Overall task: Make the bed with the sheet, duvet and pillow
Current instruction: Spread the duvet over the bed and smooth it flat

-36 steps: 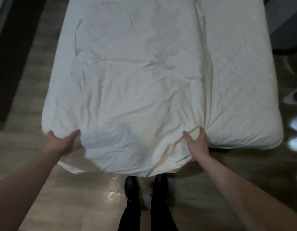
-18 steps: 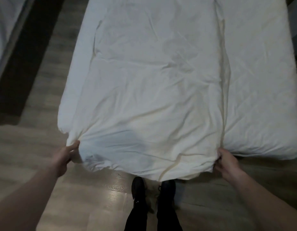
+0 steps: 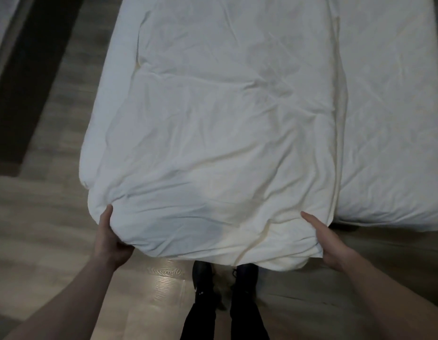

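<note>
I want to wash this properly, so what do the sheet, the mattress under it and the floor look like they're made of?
Sheet: thin woven cloth, probably cotton, matte; it creases finely and bunches in both hands.
Mattress: padded quilted fabric cover, judging by its faint diamond stitching.
Floor: wood-grain planks, possibly laminate, with a glossy sheen.

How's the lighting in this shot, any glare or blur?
Head view: dim overall; glare on the glossy floor by the shoes; a soft shadow on the sheet near its front edge; motion blur at the left margin; wide-angle bending toward the edges.
</note>
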The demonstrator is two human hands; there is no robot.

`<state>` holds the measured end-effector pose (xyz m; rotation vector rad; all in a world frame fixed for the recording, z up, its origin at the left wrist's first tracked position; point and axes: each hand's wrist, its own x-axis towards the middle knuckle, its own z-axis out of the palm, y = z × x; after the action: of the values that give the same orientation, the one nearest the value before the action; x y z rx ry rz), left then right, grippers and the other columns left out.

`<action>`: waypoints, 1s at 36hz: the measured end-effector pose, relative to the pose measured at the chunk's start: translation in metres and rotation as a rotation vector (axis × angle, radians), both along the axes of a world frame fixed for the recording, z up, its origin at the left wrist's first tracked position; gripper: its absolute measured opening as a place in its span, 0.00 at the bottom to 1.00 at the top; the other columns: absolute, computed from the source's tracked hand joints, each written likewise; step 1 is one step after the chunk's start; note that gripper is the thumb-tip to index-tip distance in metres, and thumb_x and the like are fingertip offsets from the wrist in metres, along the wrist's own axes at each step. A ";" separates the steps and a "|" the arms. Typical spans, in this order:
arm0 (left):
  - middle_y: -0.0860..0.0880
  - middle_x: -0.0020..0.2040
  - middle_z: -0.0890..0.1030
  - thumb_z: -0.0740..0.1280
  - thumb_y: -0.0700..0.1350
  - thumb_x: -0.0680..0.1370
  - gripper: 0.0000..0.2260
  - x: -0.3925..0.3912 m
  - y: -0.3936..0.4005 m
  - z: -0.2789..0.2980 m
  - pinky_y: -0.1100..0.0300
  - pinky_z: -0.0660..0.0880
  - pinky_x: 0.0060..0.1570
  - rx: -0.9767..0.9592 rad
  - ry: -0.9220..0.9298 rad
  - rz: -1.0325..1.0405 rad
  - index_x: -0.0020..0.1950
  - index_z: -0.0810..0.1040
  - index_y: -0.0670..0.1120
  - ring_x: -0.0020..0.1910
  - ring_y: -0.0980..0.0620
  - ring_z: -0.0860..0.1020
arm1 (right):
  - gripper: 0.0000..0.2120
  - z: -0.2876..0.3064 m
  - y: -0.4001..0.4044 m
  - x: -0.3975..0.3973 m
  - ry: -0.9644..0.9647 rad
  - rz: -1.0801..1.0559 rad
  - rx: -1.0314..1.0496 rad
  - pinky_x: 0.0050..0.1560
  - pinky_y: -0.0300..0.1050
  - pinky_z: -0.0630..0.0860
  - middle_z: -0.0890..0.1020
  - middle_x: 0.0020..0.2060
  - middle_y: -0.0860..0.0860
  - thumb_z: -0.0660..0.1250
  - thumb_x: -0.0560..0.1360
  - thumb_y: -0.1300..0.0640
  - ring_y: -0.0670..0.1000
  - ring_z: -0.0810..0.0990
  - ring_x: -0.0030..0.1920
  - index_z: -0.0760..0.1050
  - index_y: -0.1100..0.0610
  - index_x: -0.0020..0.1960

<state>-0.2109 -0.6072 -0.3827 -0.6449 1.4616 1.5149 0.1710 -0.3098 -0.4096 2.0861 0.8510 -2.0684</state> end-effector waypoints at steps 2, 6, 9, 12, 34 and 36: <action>0.52 0.59 0.83 0.64 0.63 0.75 0.24 -0.003 -0.010 0.001 0.51 0.72 0.61 -0.087 0.013 -0.106 0.66 0.77 0.54 0.58 0.48 0.79 | 0.37 0.004 0.001 -0.001 0.021 -0.007 -0.007 0.55 0.53 0.80 0.86 0.51 0.56 0.80 0.57 0.40 0.58 0.84 0.53 0.80 0.58 0.61; 0.52 0.45 0.79 0.67 0.55 0.76 0.08 -0.030 -0.025 0.009 0.54 0.70 0.50 -0.428 0.126 -0.357 0.52 0.78 0.55 0.44 0.51 0.75 | 0.24 0.012 -0.002 0.006 0.119 -0.103 -0.043 0.57 0.50 0.76 0.85 0.53 0.59 0.70 0.73 0.49 0.59 0.82 0.55 0.78 0.63 0.63; 0.53 0.53 0.80 0.69 0.55 0.74 0.17 -0.065 -0.020 0.011 0.51 0.68 0.53 -0.461 0.242 -0.453 0.62 0.77 0.56 0.53 0.50 0.75 | 0.25 0.012 -0.007 0.009 0.180 -0.092 -0.087 0.61 0.50 0.74 0.83 0.56 0.60 0.67 0.73 0.51 0.59 0.82 0.55 0.77 0.65 0.64; 0.45 0.52 0.80 0.71 0.59 0.72 0.21 -0.086 -0.004 0.015 0.55 0.64 0.38 -0.433 0.276 -0.631 0.60 0.79 0.49 0.47 0.47 0.73 | 0.31 0.011 -0.009 0.006 0.220 -0.037 -0.137 0.67 0.52 0.71 0.82 0.59 0.59 0.75 0.67 0.47 0.59 0.80 0.61 0.77 0.62 0.65; 0.40 0.54 0.84 0.84 0.55 0.46 0.36 -0.050 -0.001 0.035 0.49 0.75 0.54 -0.174 -0.020 -0.806 0.50 0.86 0.42 0.50 0.44 0.84 | 0.31 -0.005 -0.054 0.006 0.203 -0.101 -0.082 0.65 0.50 0.72 0.83 0.59 0.53 0.72 0.65 0.38 0.54 0.80 0.61 0.77 0.54 0.64; 0.39 0.52 0.85 0.84 0.55 0.41 0.37 -0.048 -0.002 0.038 0.52 0.77 0.50 -0.175 -0.047 -0.849 0.46 0.87 0.41 0.47 0.45 0.85 | 0.30 -0.006 -0.053 0.006 0.207 -0.122 -0.046 0.63 0.51 0.73 0.83 0.59 0.55 0.72 0.67 0.41 0.55 0.81 0.60 0.78 0.55 0.64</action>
<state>-0.2591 -0.6095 -0.3443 -0.1042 1.5556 0.7130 0.1775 -0.3633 -0.4151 1.9729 0.7075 -2.3754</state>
